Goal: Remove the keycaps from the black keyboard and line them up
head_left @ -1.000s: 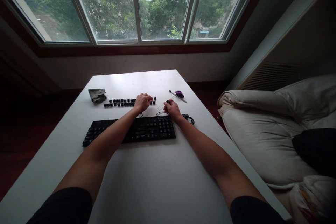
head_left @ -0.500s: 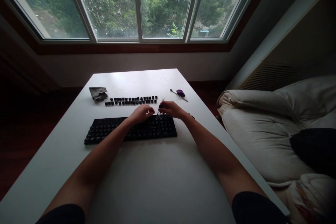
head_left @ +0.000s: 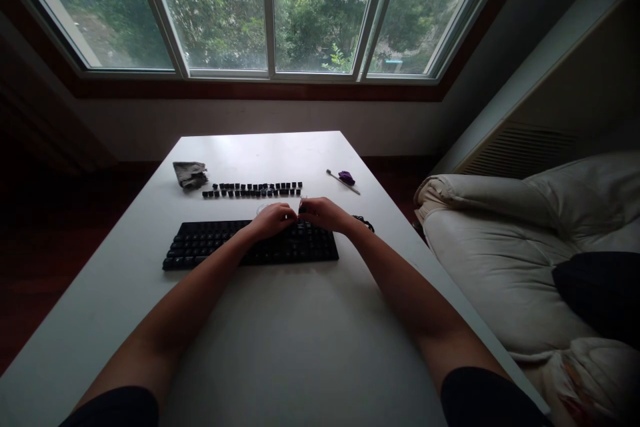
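The right hand (head_left: 323, 212) drew nearer the left hand (head_left: 273, 220), pinching a dark piece (head_left: 302, 208); left's grip I couldn't tell. Keycaps (head_left: 235, 193) lay past the arm-covered black keyboard (head_left: 197, 243).

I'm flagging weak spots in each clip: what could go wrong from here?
The small dark piece in the right hand's fingers could slip and drop onto the keyboard below.
Loose keys lie in two rows just beyond the left hand; a careless reach might scatter them.
The bunched cable beside the right wrist could snag.
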Demonstrator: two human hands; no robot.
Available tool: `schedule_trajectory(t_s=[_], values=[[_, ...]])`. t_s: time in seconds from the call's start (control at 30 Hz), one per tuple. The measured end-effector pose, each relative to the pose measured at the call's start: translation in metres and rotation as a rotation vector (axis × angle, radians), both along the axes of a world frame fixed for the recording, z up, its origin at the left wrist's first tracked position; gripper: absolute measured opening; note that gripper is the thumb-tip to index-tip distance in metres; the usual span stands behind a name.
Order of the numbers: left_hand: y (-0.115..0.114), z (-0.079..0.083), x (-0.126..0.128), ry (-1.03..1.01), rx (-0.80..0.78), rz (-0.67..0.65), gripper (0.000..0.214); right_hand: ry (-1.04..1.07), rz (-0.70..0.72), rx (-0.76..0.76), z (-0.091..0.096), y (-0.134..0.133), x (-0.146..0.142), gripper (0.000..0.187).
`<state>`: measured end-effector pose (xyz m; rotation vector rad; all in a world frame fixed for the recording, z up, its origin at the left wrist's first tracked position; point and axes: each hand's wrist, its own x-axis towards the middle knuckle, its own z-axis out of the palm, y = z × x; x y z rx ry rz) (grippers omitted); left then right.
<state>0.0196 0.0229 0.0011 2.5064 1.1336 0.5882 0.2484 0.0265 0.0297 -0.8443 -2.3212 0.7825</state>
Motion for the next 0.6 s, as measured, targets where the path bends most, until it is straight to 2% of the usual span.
schedule_trajectory(t_s=[0.2,0.3,0.4,0.53,0.6], values=[[-0.0009,-0.0011,0.0001,0.007,-0.006,0.014,0.020,-0.017,-0.025,-0.054,0.0053,-0.0055,-0.0036,0.007],[0.0002,-0.0035,-0.0003,-0.013,0.001,0.011,0.018,-0.028,-0.094,-0.025,0.0060,-0.0062,-0.0047,0.005],[0.0018,-0.0059,-0.0009,-0.008,0.016,0.000,0.018,-0.017,-0.104,-0.013,0.0062,-0.0067,-0.0061,0.003],[0.0033,-0.0081,-0.0015,-0.016,0.012,-0.013,0.019,-0.007,-0.074,-0.195,0.0016,-0.0048,-0.0053,0.008],[0.0037,-0.0089,-0.0016,-0.024,0.012,-0.019,0.019,0.005,-0.077,-0.236,-0.0018,-0.0036,-0.0045,0.010]])
